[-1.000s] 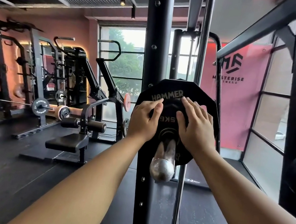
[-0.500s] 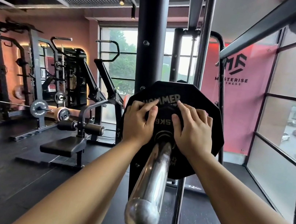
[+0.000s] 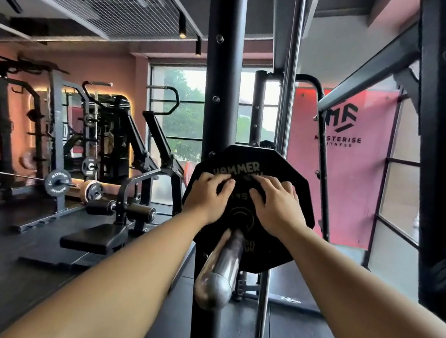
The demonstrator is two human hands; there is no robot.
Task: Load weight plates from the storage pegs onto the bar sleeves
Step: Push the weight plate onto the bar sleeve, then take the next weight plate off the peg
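My left grip (image 3: 207, 195) and right grip (image 3: 275, 205) lie flat and open against the face of the black plate (image 3: 252, 157), pushing rather than clasping. The plate has slid inward along the steel sleeve (image 3: 220, 264). A second ago it sat near the tip; now much bare sleeve shows. I judge it nearly seated.

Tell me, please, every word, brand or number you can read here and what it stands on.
"HAMMER": black weight plate on the bar sleeve.
"ROGUE": far barbell plate.
"STERISE", "ITNESS": pink banner, first letters hidden.
Smaller print on the black weight plate: too blurred to read.
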